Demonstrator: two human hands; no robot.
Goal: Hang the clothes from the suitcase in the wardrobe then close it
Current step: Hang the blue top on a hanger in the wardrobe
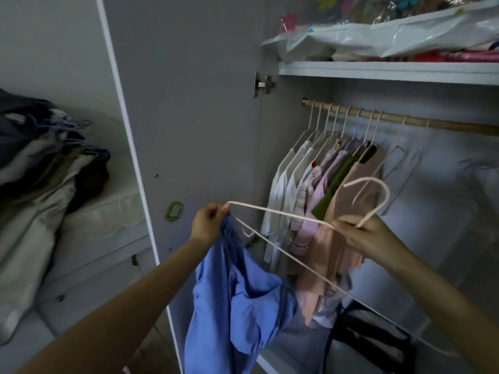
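Grey and beige folded clothes (35, 168) are heaped on the bed at far left, a few thin blue wire hangers (81, 125) poking out of the pile. Next over is the open grey wardrobe door (189, 103) with a little green sticker (175, 211) on it. Right in front of that door the left hand (209, 222) pinches the top of a crumpled blue cotton shirt (237, 298) together with one end of a thin cream wire hanger (280, 211); the shirt just dangles, bunched up, not spread over the hanger at all. Right hand (364, 236) has its fingers curled round the hanger's neck just below the hook, which curves up in front of the hanging stuff. Behind it the wooden rail (445, 124) carries a tight bunch of white, pink, green and tan garments (324, 190) at its left end, plus a couple of bare hangers further right. Up on the white shelf (391, 72) there are plastic-wrapped bundles (391, 39). Down at the wardrobe floor sits a black bag (370, 338), half in shadow.
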